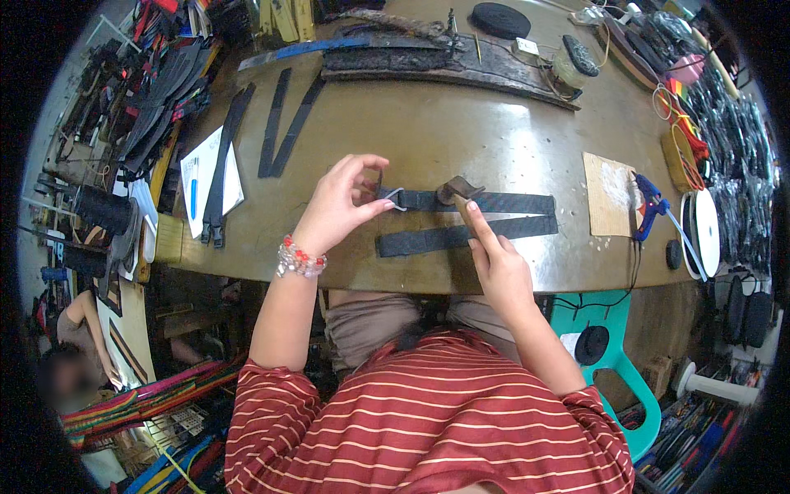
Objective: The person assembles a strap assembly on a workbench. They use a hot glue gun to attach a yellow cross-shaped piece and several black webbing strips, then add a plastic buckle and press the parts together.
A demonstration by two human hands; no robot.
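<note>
A length of black webbing strap (514, 202) lies on the table in front of me, folded back at its right end into two runs. At the left end of the upper run is a metal ring (399, 198). My left hand (341, 202) pinches this ring between thumb and fingers; a small dark strip rises beside the fingers. In my right hand (498, 263) is a small hammer (459, 191), its brown head resting over the upper run. The index finger stretches along its wooden handle. Below, the strap's lower run (428, 239) ends loose.
More black straps (288, 123), one with a buckle, lie at the left by white paper (222, 185) and a blue pen. A dark board (444, 74) spans the back. At right are cardboard (609, 193), a blue glue gun (648, 206) and a white spool (702, 235).
</note>
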